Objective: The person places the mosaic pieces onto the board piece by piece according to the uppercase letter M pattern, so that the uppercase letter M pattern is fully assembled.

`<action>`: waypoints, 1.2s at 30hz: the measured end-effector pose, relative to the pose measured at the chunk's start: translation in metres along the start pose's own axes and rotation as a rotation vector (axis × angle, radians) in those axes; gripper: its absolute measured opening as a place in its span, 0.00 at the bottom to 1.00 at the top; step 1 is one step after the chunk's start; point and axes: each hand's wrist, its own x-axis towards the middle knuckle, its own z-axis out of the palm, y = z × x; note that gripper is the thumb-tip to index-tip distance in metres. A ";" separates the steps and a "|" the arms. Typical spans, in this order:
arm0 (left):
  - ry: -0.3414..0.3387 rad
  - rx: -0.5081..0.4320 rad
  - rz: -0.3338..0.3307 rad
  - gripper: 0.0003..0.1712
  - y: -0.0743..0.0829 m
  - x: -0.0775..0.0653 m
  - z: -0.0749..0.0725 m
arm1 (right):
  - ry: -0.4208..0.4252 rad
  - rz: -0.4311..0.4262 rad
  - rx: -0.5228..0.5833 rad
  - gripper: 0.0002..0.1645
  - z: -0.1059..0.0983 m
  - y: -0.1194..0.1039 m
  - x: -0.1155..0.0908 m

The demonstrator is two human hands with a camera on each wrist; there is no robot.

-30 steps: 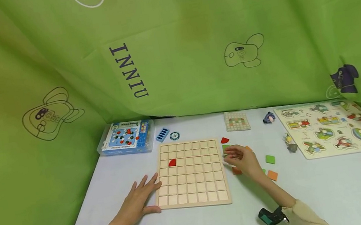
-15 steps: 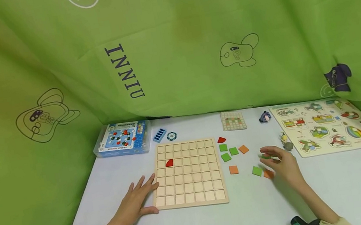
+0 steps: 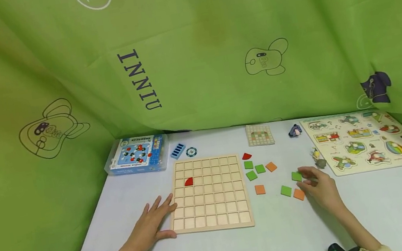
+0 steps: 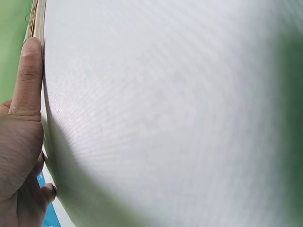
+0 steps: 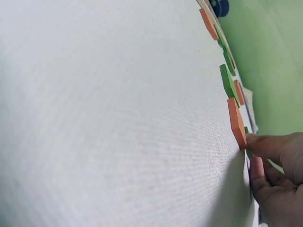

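In the head view, a pale wooden grid board [image 3: 212, 195] lies on the table, with a red quarter-circle tile [image 3: 189, 182] in one of its cells. My left hand [image 3: 149, 226] rests at the board's left edge, fingers spread and thumb [image 4: 29, 75] at the near corner. To the right, my right hand [image 3: 321, 189] is at a flat green square tile [image 3: 296, 176], its thumb and a finger apart around the tile's right side. An orange square tile [image 3: 299, 194] lies just below the thumb, and another green tile [image 3: 285, 191] left of it.
More green tiles [image 3: 248, 165], orange tiles [image 3: 260, 189] and a red quarter-circle tile [image 3: 246, 156] lie beside the board. Behind are a pattern card [image 3: 259, 134], a boxed set [image 3: 136, 155] and a poker chip [image 3: 191, 151]. A picture puzzle board [image 3: 369, 140] and small figures [image 3: 295, 130] stand right.
My right hand has gone right, from the green tiles beside the board to the lone green tile, then drawn slightly back, uncovering it. The left hand stays at the board; the view shifted slightly.
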 end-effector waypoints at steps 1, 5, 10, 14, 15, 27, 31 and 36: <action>-0.001 0.000 -0.001 0.44 0.000 0.000 0.000 | 0.009 -0.002 -0.001 0.23 0.000 0.001 0.000; -0.009 -0.005 -0.006 0.45 0.000 0.000 0.000 | 0.037 0.003 0.015 0.21 0.002 0.005 0.001; -0.017 -0.003 -0.012 0.45 0.000 0.000 0.001 | 0.053 0.023 0.085 0.19 0.004 0.011 -0.001; -0.018 -0.009 -0.014 0.45 0.000 0.001 0.000 | 0.049 -0.002 0.137 0.18 0.005 0.009 -0.002; -0.018 -0.012 -0.015 0.45 0.000 0.001 0.000 | 0.045 -0.009 0.152 0.18 0.006 0.007 -0.002; -0.022 -0.014 -0.029 0.45 0.002 0.001 -0.001 | 0.031 0.032 0.217 0.18 0.019 -0.023 0.009; -0.031 -0.016 -0.039 0.45 0.001 0.001 0.000 | 0.025 0.067 0.231 0.18 0.029 -0.032 0.012; -0.031 -0.022 -0.041 0.45 0.000 0.001 0.000 | -0.004 0.085 0.281 0.19 0.043 -0.043 0.018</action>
